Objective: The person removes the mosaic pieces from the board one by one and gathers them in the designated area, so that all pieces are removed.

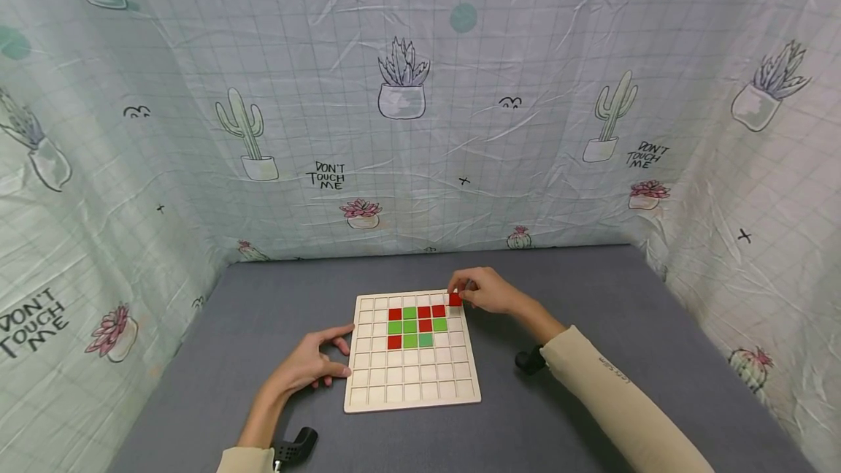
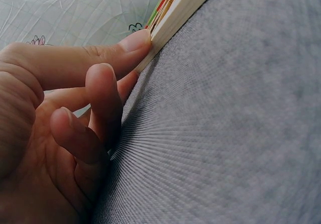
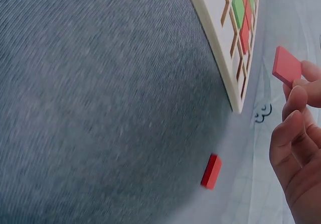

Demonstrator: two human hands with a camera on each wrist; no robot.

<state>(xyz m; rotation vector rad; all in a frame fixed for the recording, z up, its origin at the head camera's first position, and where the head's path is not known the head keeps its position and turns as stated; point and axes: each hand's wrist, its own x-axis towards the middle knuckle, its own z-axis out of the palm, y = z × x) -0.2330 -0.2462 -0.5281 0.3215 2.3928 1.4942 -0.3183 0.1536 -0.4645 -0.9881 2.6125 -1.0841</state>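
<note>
A pale wooden board (image 1: 412, 378) with a grid of square recesses lies flat on the table. Red tiles (image 1: 423, 312) and green tiles (image 1: 410, 326) fill several squares in its upper middle. Thumb and forefinger of my left hand (image 1: 309, 365) are spread along the board's left edge, touching it; the left wrist view has the thumb tip (image 2: 135, 40) against the wooden side. At the far right corner, my right hand (image 1: 485, 290) pinches a square red tile (image 3: 287, 66) above the board. Another red tile (image 3: 211, 172) lies on the table beyond that corner, hidden in the head view.
Dark grey cloth (image 1: 552, 414) covers the table around the board. Behind and at both sides hangs a wrinkled curtain (image 1: 420, 188) printed with potted plants. A black wrist device (image 1: 296, 447) sits at the left cuff, another (image 1: 528, 361) at the right.
</note>
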